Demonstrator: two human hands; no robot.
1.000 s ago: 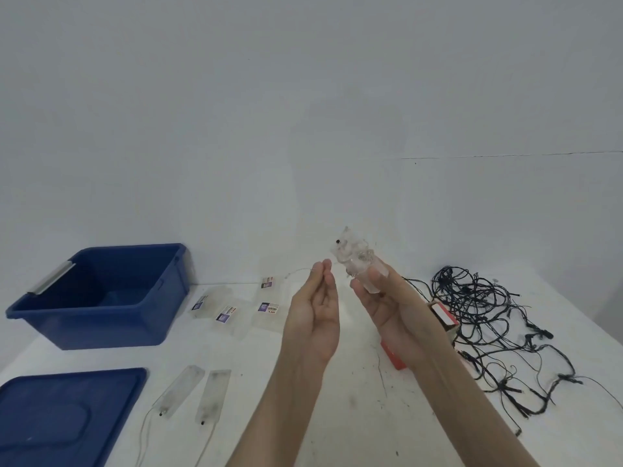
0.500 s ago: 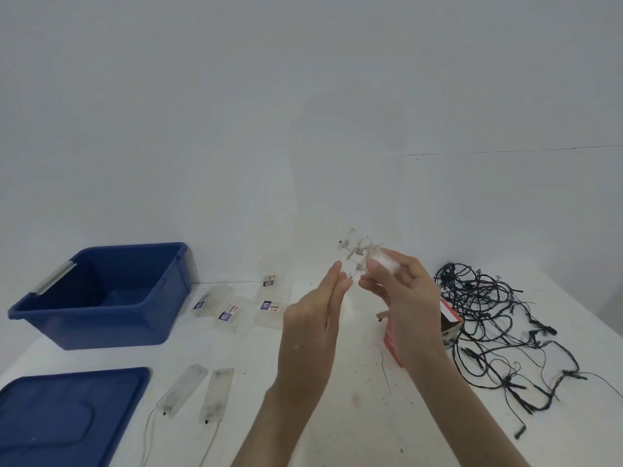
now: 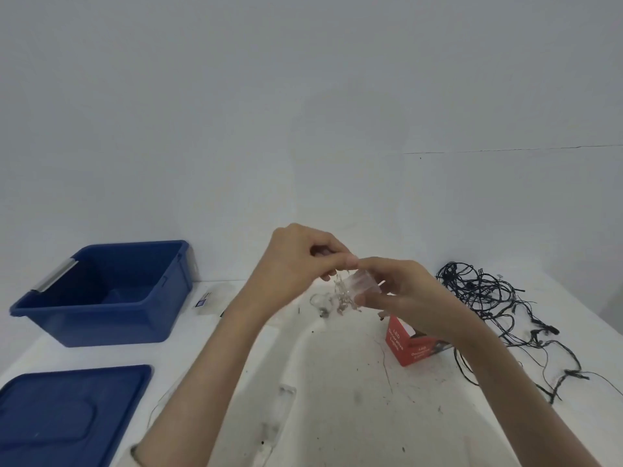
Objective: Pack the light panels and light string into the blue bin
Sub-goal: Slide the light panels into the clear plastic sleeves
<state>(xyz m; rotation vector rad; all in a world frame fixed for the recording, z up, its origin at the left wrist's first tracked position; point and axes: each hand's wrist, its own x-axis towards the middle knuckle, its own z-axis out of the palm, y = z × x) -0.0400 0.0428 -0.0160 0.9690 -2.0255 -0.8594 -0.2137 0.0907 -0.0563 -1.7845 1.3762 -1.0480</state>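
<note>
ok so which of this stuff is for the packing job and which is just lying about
For the job: blue bin, hand-held clear light bundle, black light string, light panel.
Lying about: blue lid, red box.

A plain pale grey wall (image 3: 303,96) filled the view from 9 to 3 o'clock. A thin dark horizontal line (image 3: 512,150) crossed it at 2 o'clock. Toward 6 o'clock, a white flat table top (image 3: 340,375) carried small dark specks. The light was soft and even.
</note>
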